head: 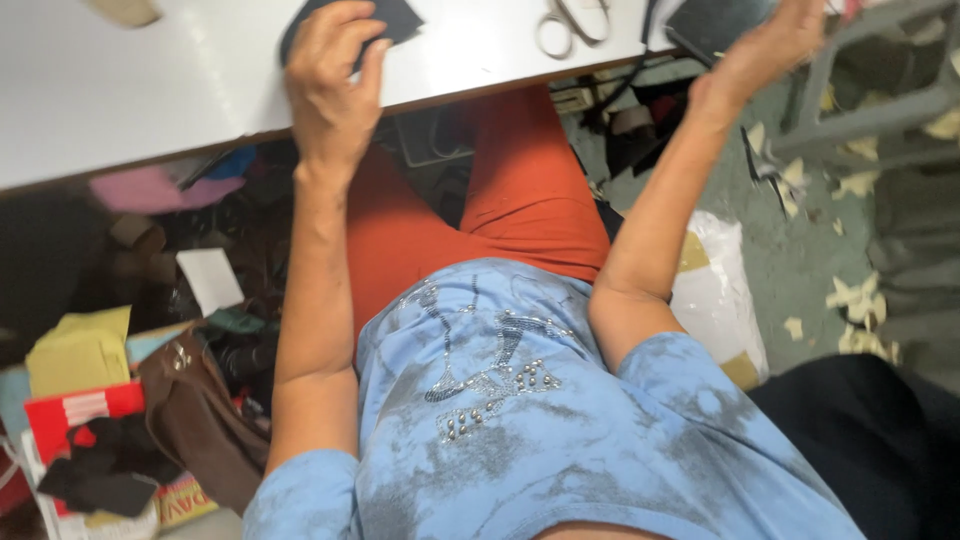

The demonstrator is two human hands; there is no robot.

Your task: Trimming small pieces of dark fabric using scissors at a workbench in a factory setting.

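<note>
My left hand rests at the front edge of a white table, its fingers curled over a dark flat piece of fabric. My right hand is raised at the table's right end, beside a dark flat object; whether it grips anything is unclear. A pair of scissors lies on the table between the two hands. Below are my orange trousers and blue studded shirt.
Under the table to the left lies a heap of fabric scraps, yellow card, a brown bag and red-and-white packaging. A white plastic bag sits on the floor at right, near a grey metal frame and scattered pale scraps.
</note>
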